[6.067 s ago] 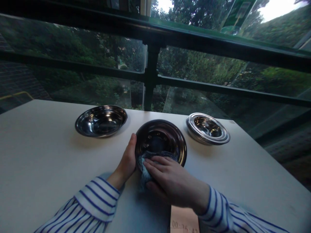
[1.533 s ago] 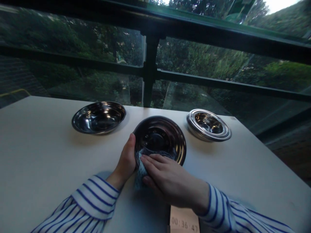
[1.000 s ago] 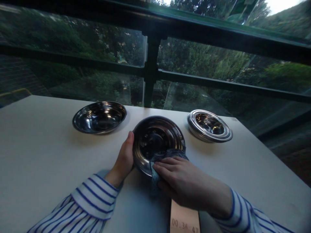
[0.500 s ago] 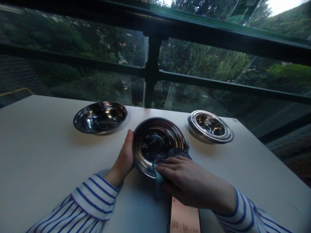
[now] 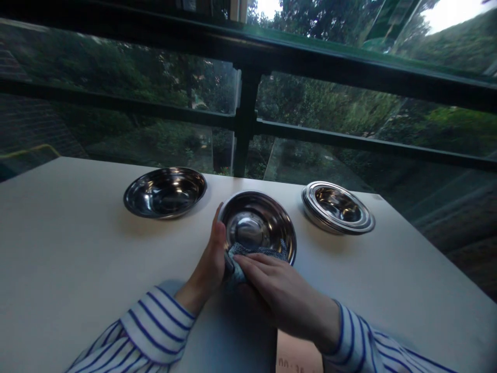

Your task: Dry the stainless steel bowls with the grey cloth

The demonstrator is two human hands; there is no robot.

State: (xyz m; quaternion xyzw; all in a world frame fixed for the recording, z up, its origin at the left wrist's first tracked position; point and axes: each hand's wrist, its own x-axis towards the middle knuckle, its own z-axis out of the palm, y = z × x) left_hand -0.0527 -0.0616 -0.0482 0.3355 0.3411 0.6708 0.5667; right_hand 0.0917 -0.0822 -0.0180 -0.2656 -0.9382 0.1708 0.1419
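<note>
A shiny metal bowl [image 5: 267,212] is tilted toward me above the table, its inside showing. My left hand [image 5: 212,256] grips it by the left rim, thumb along the edge and the other fingers hidden behind. A grey-blue checked cloth [image 5: 240,249] is bunched under my right hand [image 5: 274,285], which presses it against the lower inside of the bowl. The fingers of that hand are closed over the cloth.
Another metal bowl [image 5: 166,194] stands at the back left of the white table [image 5: 93,243]. Nested metal bowls [image 5: 337,207] stand at the back right. A phone [image 5: 297,352] showing a timer lies below my right wrist. Green-framed windows [image 5: 244,116] rise behind the table.
My right hand and the cloth have moved left, from the bowl's lower right rim into its lower inside. The bowl's tilt has changed, with its bottom now brighter. My left hand has shifted slightly right.
</note>
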